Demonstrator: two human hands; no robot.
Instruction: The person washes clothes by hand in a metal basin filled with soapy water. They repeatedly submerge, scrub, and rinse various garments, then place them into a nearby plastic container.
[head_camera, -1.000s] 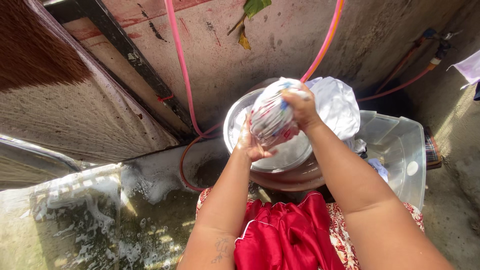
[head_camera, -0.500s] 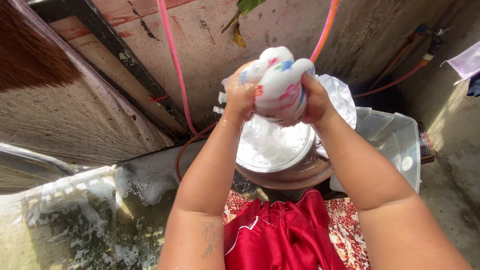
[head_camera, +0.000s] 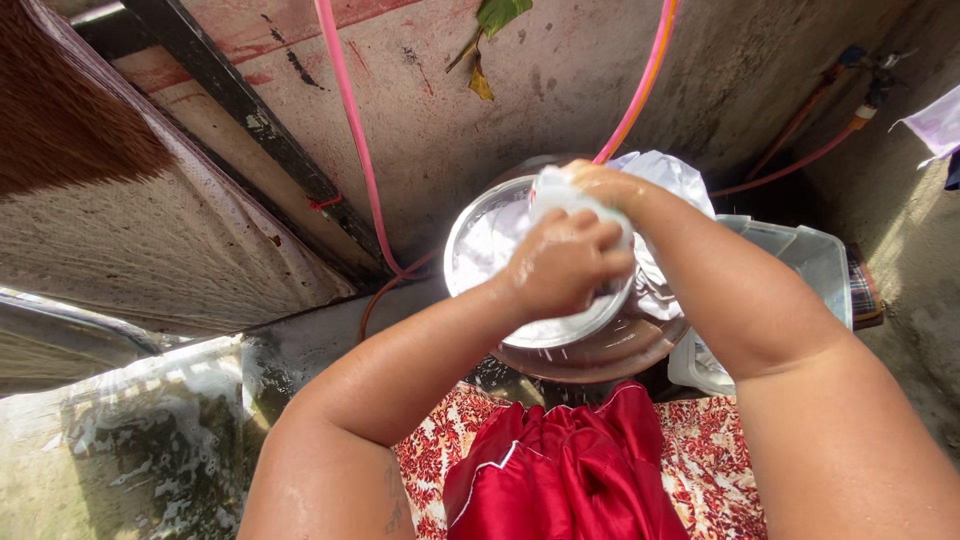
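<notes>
Both of our hands meet in the upper middle of the frame, closed around a wet bundle of cloth (head_camera: 552, 190) that we hold just above a round metal basin (head_camera: 480, 245). Our left hand (head_camera: 562, 262) comes in from the lower left, its fingers curled tight over the near side of the bundle, knuckles toward us and shining with water. Our right hand (head_camera: 600, 180) reaches from the lower right and clasps the far top of the same bundle; most of its fingers are hidden behind the cloth, so we see only the back of the hand and the wrist. The basin holds white suds and sits on a wider brownish tub (head_camera: 610, 355) whose rim shows below it. Just behind the hands lies a heap of white cloth (head_camera: 670, 175), resting against the basin's far edge. To the right of the tub stands a clear plastic container (head_camera: 810, 260), partly hidden by our right forearm. A pink hose (head_camera: 345, 120) runs down the stained concrete wall (head_camera: 560, 80) in the upper middle, and an orange hose (head_camera: 645, 80) slants down toward the basin from the top edge. At the bottom centre, red satin shorts (head_camera: 570, 470) cover our lap over a red flowered fabric (head_camera: 440, 460). Wet, soapy ground (head_camera: 140, 440) fills the lower left.
</notes>
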